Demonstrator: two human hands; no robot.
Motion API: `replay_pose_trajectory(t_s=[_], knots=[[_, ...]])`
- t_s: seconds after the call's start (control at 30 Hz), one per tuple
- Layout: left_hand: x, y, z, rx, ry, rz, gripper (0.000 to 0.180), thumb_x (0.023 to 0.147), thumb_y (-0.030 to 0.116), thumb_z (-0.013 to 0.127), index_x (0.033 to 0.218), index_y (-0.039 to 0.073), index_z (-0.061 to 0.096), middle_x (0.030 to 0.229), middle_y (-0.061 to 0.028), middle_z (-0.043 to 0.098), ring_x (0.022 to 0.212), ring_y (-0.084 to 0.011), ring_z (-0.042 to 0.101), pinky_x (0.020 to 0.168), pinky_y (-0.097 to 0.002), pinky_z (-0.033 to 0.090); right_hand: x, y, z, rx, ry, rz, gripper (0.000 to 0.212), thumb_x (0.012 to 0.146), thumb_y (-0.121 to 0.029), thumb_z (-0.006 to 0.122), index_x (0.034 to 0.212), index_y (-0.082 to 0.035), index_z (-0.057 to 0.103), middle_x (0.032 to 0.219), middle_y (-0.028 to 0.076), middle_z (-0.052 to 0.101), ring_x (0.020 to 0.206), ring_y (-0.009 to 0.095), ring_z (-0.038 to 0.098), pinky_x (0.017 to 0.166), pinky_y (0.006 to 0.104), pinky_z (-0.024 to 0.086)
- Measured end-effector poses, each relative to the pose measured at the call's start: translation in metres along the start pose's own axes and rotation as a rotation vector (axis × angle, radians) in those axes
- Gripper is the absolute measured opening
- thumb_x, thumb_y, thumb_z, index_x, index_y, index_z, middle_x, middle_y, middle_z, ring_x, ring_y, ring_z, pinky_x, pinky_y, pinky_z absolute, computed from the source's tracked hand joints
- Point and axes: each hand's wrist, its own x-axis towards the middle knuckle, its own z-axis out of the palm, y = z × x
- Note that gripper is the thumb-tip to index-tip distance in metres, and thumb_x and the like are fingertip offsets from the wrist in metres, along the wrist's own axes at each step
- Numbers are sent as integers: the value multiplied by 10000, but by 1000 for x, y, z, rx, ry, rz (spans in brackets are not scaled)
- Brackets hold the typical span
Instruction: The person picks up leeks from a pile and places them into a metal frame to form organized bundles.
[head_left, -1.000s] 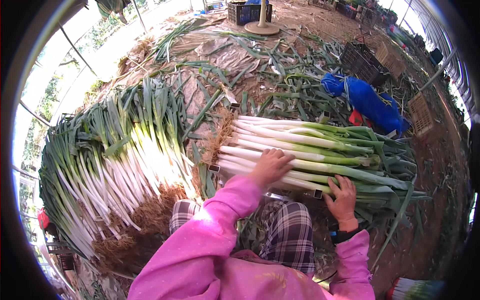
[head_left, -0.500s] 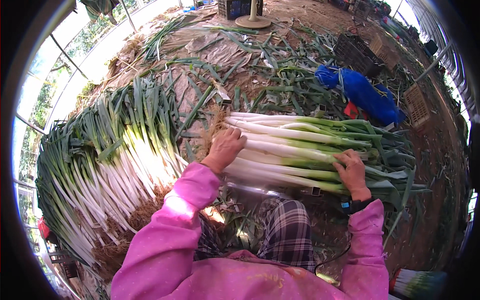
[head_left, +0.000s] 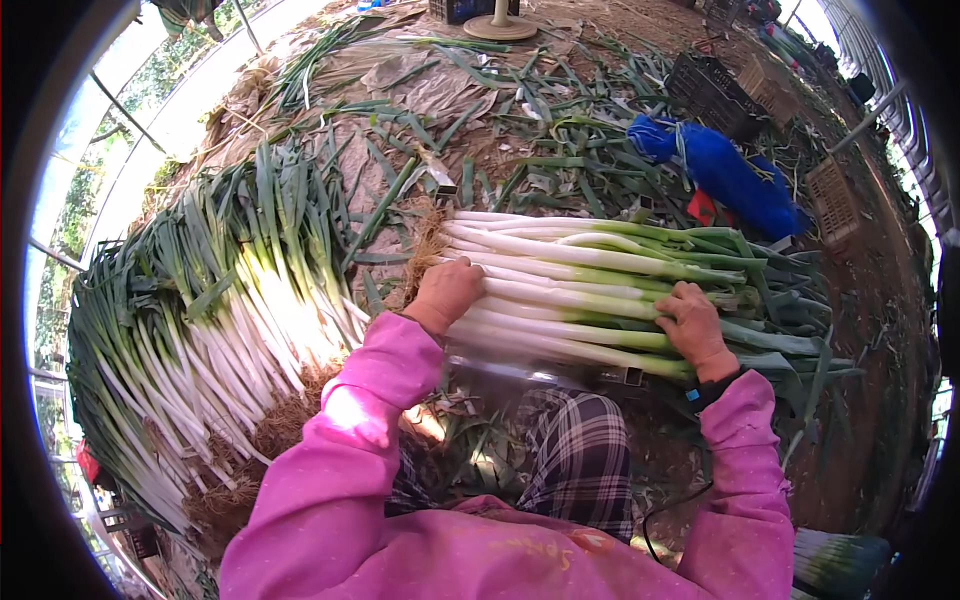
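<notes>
A layer of leeks (head_left: pixel 560 270) lies crosswise in front of me, white shanks and roots to the left, green leaves to the right. It rests on a low support whose metal edge shows above my knees. My left hand (head_left: pixel 447 294) is closed round a white shank near the root end. Further right, my right hand (head_left: pixel 695 328) grips the leeks where white turns to green, its fingers curled over the stalks. Whether each hand has one stalk or more, I cannot tell. The fingertips are partly hidden among the stalks.
On the left lies a large heap of leeks (head_left: pixel 215 345), roots toward me. Cut leaves (head_left: pixel 580 180) litter the ground beyond. A blue net bundle (head_left: pixel 725 175), a dark crate (head_left: pixel 715 95) and a brown crate (head_left: pixel 833 205) stand at the far right. A round-based post (head_left: pixel 500 27) is at the back.
My right hand has shifted slightly away from me and to the left along the stalks. My left hand stays near the root end. The whole view has moved a little.
</notes>
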Motion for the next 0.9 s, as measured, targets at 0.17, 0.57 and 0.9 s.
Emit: replay_pose_trajectory(t_s=[0.17, 0.57, 0.9], knots=[[14, 9, 1, -134, 41, 41, 237, 796, 352, 681, 887, 134, 666, 917, -82, 585, 934, -287, 583, 804, -410, 478, -1, 8, 0, -55, -25, 35, 205, 638, -140, 752, 826, -106, 678, 876, 76, 531, 933, 284, 544, 771, 408, 476], [11, -12, -25, -351, -281, 53, 469, 786, 333, 661, 1172, 69, 637, 996, -179, 680, 911, -309, 658, 826, -400, 511, -9, 50, 38, -223, -49, 40, 148, 713, -139, 678, 855, -99, 668, 1140, 216, 572, 1054, 391, 539, 908, 476, 440], [-320, -299, -5, -15, 436, -1150, 338, 891, 189, 511, 1171, -1, 525, 1179, -217, 569, 996, -397, 596, 885, -449, 480, 17, 13, 29, -78, 22, -13, 210, 627, -20, 699, 823, -49, 626, 880, 130, 511, 914, 355, 519, 777, 445, 448]])
